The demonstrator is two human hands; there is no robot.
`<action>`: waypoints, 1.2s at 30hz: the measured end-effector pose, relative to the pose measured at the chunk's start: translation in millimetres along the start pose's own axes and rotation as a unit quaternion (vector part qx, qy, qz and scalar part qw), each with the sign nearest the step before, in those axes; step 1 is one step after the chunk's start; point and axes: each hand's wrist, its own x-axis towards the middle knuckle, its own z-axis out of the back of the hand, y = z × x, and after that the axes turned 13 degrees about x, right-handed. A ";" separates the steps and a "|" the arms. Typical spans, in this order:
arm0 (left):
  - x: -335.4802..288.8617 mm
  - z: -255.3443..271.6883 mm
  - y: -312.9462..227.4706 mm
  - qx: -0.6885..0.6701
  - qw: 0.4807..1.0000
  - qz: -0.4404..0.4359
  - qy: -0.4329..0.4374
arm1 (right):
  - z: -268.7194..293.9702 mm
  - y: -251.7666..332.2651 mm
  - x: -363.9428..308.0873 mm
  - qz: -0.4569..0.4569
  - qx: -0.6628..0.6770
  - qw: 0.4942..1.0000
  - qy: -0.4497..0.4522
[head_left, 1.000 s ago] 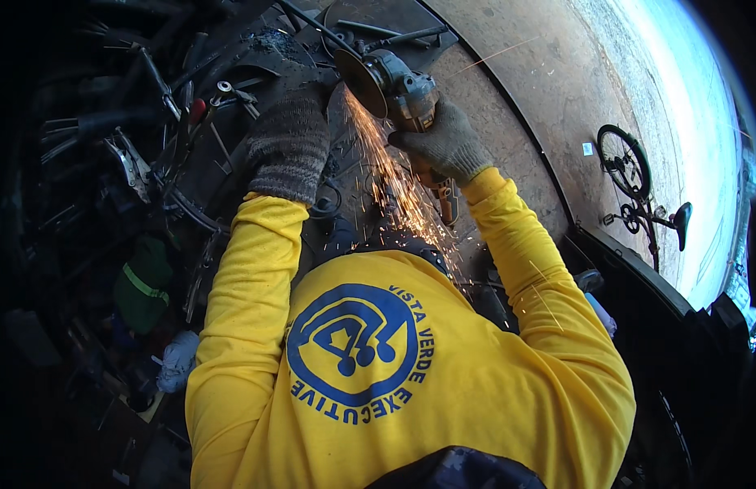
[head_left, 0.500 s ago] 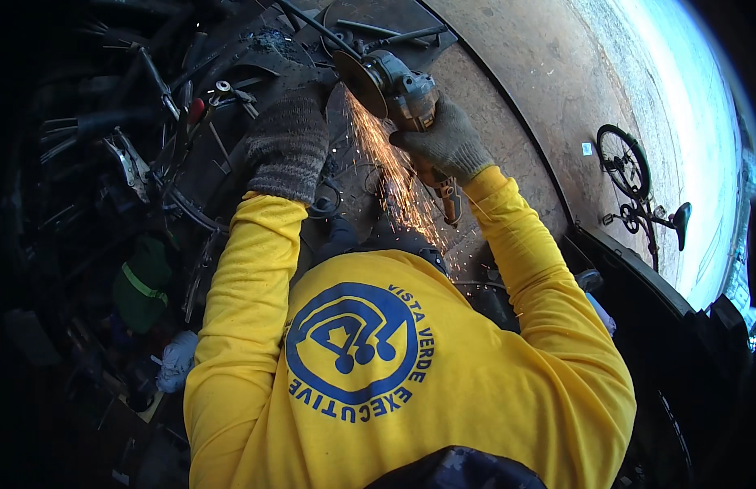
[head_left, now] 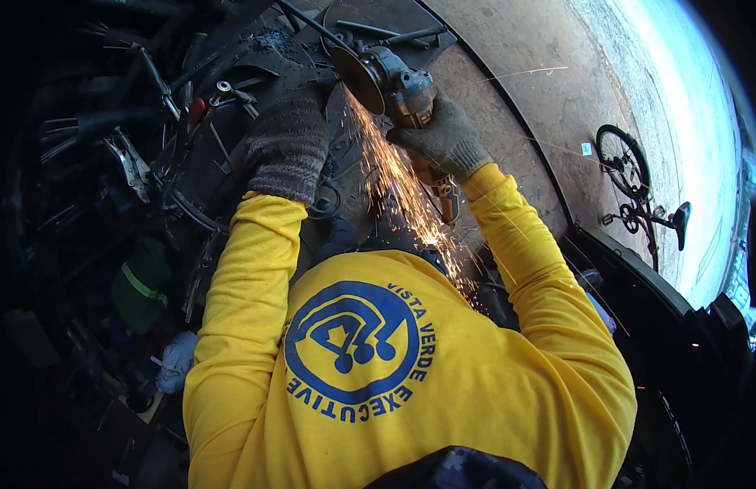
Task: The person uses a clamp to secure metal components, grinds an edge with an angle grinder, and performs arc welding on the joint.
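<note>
My right hand, in a grey knit glove, grips the body of an angle grinder. The grinder's disc faces left, near the far end of my left hand. A stream of orange sparks sprays from the disc down toward my lap. My left hand, in a dark striped knit glove, is curled over, with its fingertips hidden at the far side among dark metal. What it holds cannot be made out.
Locking pliers and assorted metal tools lie at the left. Metal rods lie on a dark plate beyond the grinder. A dark cable loop sits between my forearms. At the right, a bicycle is on the concrete floor.
The grinder and my right hand have shifted very slightly left. The spark stream reaches further toward my body, and thin streaks now fly off to the right. My left hand stays in place.
</note>
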 end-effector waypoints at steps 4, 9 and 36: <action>0.9 -11.2 5.6 -0.010 1.000 -0.003 -0.023 | -2.3 0.2 1.5 -0.002 0.004 1.000 -0.012; 0.7 -8.9 4.5 -0.001 1.000 -0.007 -0.020 | -1.7 -7.3 3.2 0.037 0.023 0.999 -0.006; -3.5 16.4 -4.6 0.002 1.000 -0.002 0.031 | 2.2 -6.1 0.0 -0.005 -0.014 1.000 0.005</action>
